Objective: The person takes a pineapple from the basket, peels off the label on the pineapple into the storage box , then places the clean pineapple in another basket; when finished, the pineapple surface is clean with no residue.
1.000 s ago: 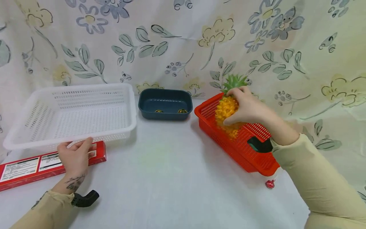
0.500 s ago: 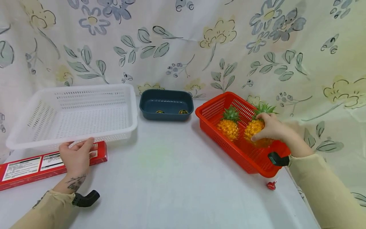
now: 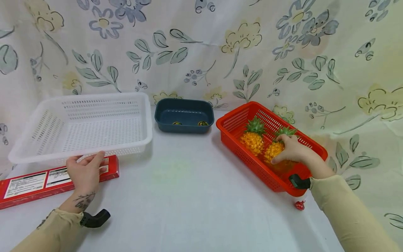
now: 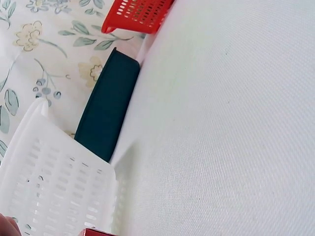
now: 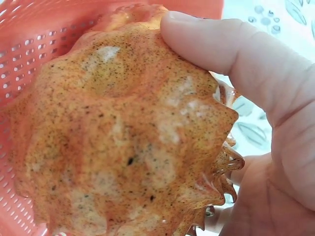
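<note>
My right hand (image 3: 291, 150) grips a yellow-orange pineapple (image 3: 273, 152) with a green leafy crown, low inside the red basket (image 3: 242, 161). In the right wrist view, the thumb presses the side of its spiky, speckled skin (image 5: 123, 123). A second pineapple (image 3: 253, 142) lies beside it, to the left in the same basket. At the front rim of the white basket (image 3: 143, 140), my left hand (image 3: 84, 175) pinches the edge with bent fingers, above a long red box (image 3: 34, 185). The left wrist view shows only a fingertip (image 4: 9, 227) beside the white basket's wall.
A dark blue tray (image 3: 184, 127) with yellow-and-black emblems stands between the two baskets. A small red wrapped candy (image 3: 299, 205) lies near the front end of the red basket. Flowered cloth (image 3: 195, 45) hangs behind the white table (image 3: 185, 196).
My right hand let go of the first pineapple inside the red basket and moved right to the second one. It then shifted slightly left with that one. My left hand stayed put.
</note>
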Motion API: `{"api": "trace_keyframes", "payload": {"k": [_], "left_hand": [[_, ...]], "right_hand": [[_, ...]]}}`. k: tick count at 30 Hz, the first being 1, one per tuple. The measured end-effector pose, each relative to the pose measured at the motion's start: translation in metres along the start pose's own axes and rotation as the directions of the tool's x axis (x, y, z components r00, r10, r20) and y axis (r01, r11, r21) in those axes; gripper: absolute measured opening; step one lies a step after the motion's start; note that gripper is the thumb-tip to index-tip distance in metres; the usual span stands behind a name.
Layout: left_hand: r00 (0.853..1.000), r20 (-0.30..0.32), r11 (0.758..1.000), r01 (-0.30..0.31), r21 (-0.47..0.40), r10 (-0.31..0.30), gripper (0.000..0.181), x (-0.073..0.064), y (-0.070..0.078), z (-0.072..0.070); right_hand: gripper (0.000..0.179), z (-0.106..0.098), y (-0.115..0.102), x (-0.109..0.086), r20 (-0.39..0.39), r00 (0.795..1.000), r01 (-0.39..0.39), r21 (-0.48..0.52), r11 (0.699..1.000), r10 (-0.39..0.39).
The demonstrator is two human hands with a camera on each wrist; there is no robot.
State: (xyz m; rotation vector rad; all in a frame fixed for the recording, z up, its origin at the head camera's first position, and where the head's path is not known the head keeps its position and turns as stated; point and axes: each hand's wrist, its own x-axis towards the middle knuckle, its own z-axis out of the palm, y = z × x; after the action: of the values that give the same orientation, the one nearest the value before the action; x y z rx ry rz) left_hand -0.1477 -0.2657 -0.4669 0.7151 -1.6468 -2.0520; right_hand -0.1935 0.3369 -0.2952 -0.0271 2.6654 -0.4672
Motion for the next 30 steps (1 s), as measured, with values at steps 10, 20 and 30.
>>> {"api": "trace_keyframes", "payload": {"k": [10,20,30], "left_hand": [[1.000,-0.003,1.000,-0.013,-0.022,0.013,0.076,0.002,-0.002,-0.001],[1.000,-0.002,0.999,-0.021,-0.027,0.020,0.077,0.005,-0.005,-0.001],[1.000,0.010,1.000,-0.014,-0.018,0.015,0.066,-0.013,0.013,0.006]], "right_hand": [[0.091,0.003,0.000,0.002,0.028,0.999,-0.026,0.008,1.000,0.026],[0.099,-0.014,-0.015,0.003,-0.029,0.999,-0.011,0.037,0.999,0.013],[0.067,-0.018,-0.053,0.004,-0.306,0.946,0.130,0.056,0.990,-0.106]]}}
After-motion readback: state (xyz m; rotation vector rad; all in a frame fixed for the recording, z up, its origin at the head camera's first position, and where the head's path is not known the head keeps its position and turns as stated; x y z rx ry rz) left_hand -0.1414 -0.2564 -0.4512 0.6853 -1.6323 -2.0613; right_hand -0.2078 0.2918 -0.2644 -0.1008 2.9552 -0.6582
